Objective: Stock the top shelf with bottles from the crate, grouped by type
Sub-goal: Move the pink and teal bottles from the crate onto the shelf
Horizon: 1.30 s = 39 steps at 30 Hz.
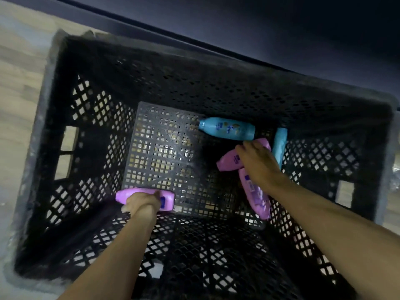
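A deep black plastic crate [56, 118] with lattice walls fills most of the frame, seen from above, and both bare forearms reach down into it from the bottom edge. At the lower left of the crate floor, the left hand [141, 204] is curled around a pink bottle [166, 199] lying on its side, fingers wrapped over its middle so that only the two ends show on either side of the knuckles. At the right of centre, the right hand [258, 161] lies on top of a second pink bottle [229, 162], which is on its side with one end pointing left; the fingers spread over it, but the blur and the angle leave it unclear whether they grasp it or only rest there. A third pink bottle [256, 194] lies just below that hand, slanting down towards the lower right, partly under the wrist. Above the hand, a blue bottle [227, 128] lies on its side with its cap to the left, close to the second pink one. Another blue bottle [280, 144] stands out at the right of the hand, running up and down against the crate's right wall. A pale floor [19, 66] shows at the upper left outside the crate, and a dark surface [281, 22] spans the top of the frame.
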Each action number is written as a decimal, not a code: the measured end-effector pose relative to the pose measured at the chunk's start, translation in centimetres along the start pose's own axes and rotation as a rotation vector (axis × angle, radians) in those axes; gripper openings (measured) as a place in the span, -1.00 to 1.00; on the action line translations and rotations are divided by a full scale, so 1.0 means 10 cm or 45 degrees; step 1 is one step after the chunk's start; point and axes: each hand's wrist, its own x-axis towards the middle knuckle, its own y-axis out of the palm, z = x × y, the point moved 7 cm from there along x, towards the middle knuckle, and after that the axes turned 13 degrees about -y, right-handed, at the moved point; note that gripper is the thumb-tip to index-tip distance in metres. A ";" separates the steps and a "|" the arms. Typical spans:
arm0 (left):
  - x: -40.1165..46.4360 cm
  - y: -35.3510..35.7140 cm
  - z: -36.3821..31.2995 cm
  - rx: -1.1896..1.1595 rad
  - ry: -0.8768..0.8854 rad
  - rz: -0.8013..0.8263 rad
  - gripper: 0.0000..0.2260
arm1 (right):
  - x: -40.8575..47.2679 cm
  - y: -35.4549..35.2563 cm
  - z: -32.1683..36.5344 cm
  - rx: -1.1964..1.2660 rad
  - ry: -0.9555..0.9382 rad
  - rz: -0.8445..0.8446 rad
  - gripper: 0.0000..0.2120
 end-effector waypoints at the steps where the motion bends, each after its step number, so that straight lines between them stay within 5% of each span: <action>1: -0.01 0.01 0.00 -0.002 -0.016 -0.024 -0.27 | 0.02 0.00 0.00 -0.034 -0.025 0.026 -0.31; 8: -0.03 0.10 -0.12 -0.239 0.118 -0.067 -0.17 | 0.11 0.07 -0.06 -0.246 -0.111 0.095 -0.32; 15: -0.37 0.28 -0.51 0.162 0.904 -0.233 -0.50 | 0.13 0.08 -0.14 -0.269 -0.163 0.042 -0.32; 21: -0.42 0.39 -0.58 0.398 0.827 -0.326 -0.51 | 0.18 0.10 -0.05 -0.222 0.025 0.018 -0.47; 27: -0.45 0.38 -0.66 0.492 0.850 -0.269 -0.44 | 0.32 0.01 -0.02 -0.142 0.113 0.083 -0.30; 39: -1.97 -0.60 -0.39 0.202 1.130 -0.185 -0.44 | -0.86 -1.34 0.46 0.218 0.294 -0.353 -0.36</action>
